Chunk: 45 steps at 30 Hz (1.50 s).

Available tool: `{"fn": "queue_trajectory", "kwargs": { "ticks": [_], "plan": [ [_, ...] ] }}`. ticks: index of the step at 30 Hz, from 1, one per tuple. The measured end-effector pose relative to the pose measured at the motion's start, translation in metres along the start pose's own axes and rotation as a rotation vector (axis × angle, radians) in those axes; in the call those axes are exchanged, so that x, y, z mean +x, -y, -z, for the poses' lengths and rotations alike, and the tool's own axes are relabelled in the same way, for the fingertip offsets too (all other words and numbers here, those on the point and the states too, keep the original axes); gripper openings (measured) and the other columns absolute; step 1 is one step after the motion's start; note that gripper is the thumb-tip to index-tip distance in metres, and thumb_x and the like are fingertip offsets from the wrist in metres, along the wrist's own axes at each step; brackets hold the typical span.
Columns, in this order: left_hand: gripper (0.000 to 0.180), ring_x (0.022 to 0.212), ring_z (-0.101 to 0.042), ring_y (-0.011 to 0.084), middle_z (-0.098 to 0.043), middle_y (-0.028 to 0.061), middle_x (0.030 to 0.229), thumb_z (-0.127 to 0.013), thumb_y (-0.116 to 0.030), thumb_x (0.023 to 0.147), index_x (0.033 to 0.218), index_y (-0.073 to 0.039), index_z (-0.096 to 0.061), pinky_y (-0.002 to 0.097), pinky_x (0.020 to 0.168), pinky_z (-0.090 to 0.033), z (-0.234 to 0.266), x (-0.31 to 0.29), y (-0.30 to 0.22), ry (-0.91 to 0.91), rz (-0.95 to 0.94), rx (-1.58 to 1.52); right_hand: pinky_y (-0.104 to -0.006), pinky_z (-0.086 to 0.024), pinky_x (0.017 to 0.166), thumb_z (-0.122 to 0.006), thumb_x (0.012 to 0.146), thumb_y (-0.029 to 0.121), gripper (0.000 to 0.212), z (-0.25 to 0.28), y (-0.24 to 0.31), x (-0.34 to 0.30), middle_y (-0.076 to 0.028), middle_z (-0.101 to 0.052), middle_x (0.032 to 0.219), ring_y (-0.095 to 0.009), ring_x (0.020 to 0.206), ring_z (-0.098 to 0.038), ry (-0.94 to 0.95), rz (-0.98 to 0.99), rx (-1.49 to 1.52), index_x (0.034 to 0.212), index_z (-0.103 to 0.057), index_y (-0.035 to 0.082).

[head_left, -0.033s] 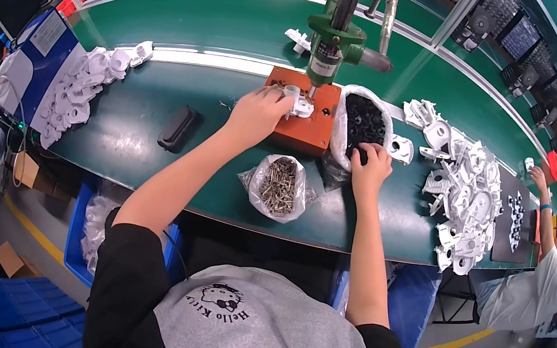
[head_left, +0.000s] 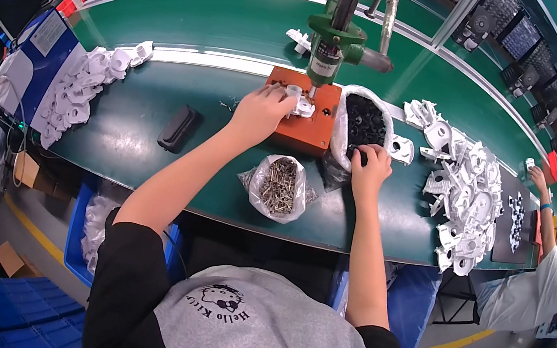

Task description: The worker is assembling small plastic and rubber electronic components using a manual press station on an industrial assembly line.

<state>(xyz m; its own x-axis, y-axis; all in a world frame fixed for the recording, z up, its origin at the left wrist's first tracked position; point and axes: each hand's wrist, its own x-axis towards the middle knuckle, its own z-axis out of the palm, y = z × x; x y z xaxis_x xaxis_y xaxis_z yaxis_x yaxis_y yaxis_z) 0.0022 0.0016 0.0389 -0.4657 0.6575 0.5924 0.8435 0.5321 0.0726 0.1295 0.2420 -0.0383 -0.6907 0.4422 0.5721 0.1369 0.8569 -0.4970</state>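
A white plastic part (head_left: pixel 302 108) sits on the orange press block (head_left: pixel 305 133), under the press spindle. My left hand (head_left: pixel 259 112) is closed round the left side of this part, its fingertips by a short white tube on it. At the near rim of a clear bag of black plastic parts (head_left: pixel 364 120), my right hand (head_left: pixel 371 172) has thumb and fingers curled round a small black plastic part (head_left: pixel 363 158), partly covered by the fingers. Nearer my body stands an open bag of metal pins or screws (head_left: pixel 279 187).
A green bench press (head_left: pixel 327 52) rises behind the block. White parts lie heaped at left (head_left: pixel 82 91) and right (head_left: pixel 470 203). A dark case (head_left: pixel 180 129) rests on the green bench (head_left: pixel 130 152). At far right, a co-worker's hand (head_left: pixel 538 178) reaches over the bench.
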Motion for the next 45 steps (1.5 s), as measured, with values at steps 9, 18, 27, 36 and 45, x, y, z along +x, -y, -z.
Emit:
{"fn": "queue_trajectory", "kwargs": {
  "ticks": [9, 18, 27, 36, 45],
  "plan": [
    [0.032, 0.113, -0.053, 0.0395, -0.056, 0.0239, 0.119, -0.061, -0.019, 0.084, 0.110, -0.003, -0.051, 0.0451, 0.099, -0.042, -0.011, 0.009, 0.006, 0.162, 0.048, -0.172, -0.0393, -0.035, 0.087, -0.068, 0.073, 0.012, 0.014, -0.003, -0.012, -0.003, -0.005, -0.055, 0.095, -0.026, 0.096, -0.051, 0.014, -0.031, 0.093, 0.086, -0.064, 0.010],
    [0.024, 0.119, -0.048, 0.0389, -0.053, 0.0232, 0.124, -0.058, -0.019, 0.087, 0.104, -0.002, -0.053, 0.0438, 0.104, -0.036, -0.021, 0.009, 0.025, 0.215, -0.100, -0.201, -0.0387, -0.038, 0.084, -0.065, 0.073, 0.009, 0.016, 0.006, -0.013, -0.003, -0.006, -0.058, 0.087, -0.027, 0.089, -0.054, 0.060, -0.032, 0.098, 0.088, -0.061, 0.007],
    [0.018, 0.113, -0.055, 0.0360, -0.060, 0.0225, 0.113, -0.060, -0.013, 0.077, 0.089, -0.001, -0.056, 0.0436, 0.102, -0.040, -0.029, -0.001, 0.005, -0.064, 0.098, -0.207, -0.0338, -0.042, 0.083, -0.067, 0.079, 0.006, 0.012, 0.012, 0.005, 0.005, -0.004, -0.061, 0.093, -0.021, 0.090, -0.057, -0.177, 0.069, 0.147, 0.091, -0.068, 0.007],
    [0.023, 0.111, -0.056, 0.0351, -0.061, 0.0214, 0.112, -0.060, -0.014, 0.076, 0.095, -0.001, -0.059, 0.0427, 0.102, -0.041, -0.034, -0.001, 0.006, -0.083, 0.084, -0.253, -0.0246, -0.050, 0.070, -0.064, 0.082, 0.005, 0.014, -0.034, 0.080, 0.065, -0.008, -0.067, 0.088, -0.012, 0.076, -0.063, 0.102, -0.029, 0.595, 0.094, -0.066, -0.003],
    [0.032, 0.112, -0.056, 0.0341, -0.061, 0.0209, 0.114, -0.060, -0.017, 0.077, 0.103, 0.001, -0.058, 0.0418, 0.102, -0.040, -0.030, -0.001, 0.006, -0.080, 0.100, -0.238, -0.0345, -0.051, 0.076, -0.067, 0.073, 0.006, 0.013, -0.047, 0.084, 0.068, -0.012, -0.066, 0.090, -0.028, 0.084, -0.063, 0.203, 0.249, 0.488, 0.085, -0.068, 0.000]
  ]
}}
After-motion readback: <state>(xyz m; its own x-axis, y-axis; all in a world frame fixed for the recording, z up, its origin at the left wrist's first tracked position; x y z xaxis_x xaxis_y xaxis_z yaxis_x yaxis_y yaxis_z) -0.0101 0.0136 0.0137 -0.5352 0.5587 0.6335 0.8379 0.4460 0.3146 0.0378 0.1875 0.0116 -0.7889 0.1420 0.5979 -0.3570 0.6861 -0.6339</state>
